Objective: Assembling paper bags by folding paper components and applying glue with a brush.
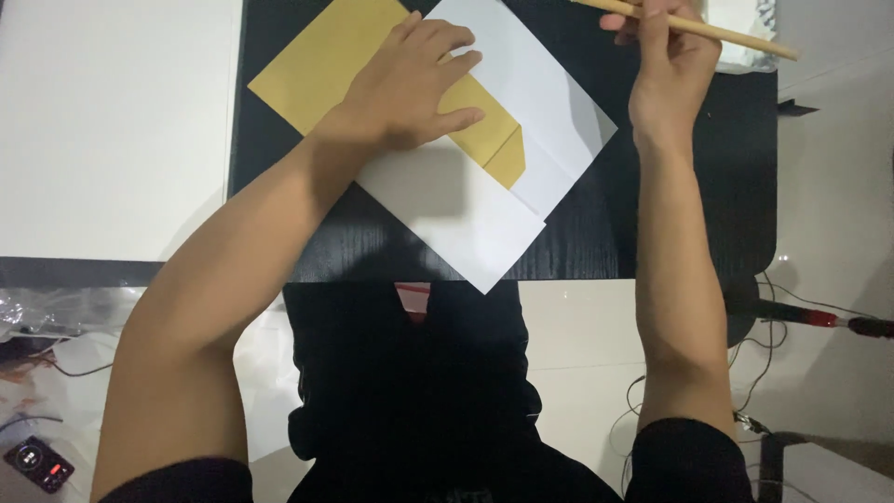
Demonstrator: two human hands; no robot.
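Note:
My left hand [414, 79] lies flat, fingers spread, on a folded sheet of paper [484, 177] that is gold on one side and white on the other. The gold part [317, 65] shows at the upper left and as a folded strip under my fingers. The paper sits tilted like a diamond on a black table [670, 224], its lower corner past the near edge. My right hand [666, 61] is raised at the upper right and grips a thin wooden stick [736, 35] that points right, above the table.
A white surface [112, 121] adjoins the black table on the left. Crinkled clear plastic [745, 37] lies at the table's far right corner. Cables [792, 326] and a red-tipped tool lie on the floor at right; a small dark device [39, 463] sits at the lower left.

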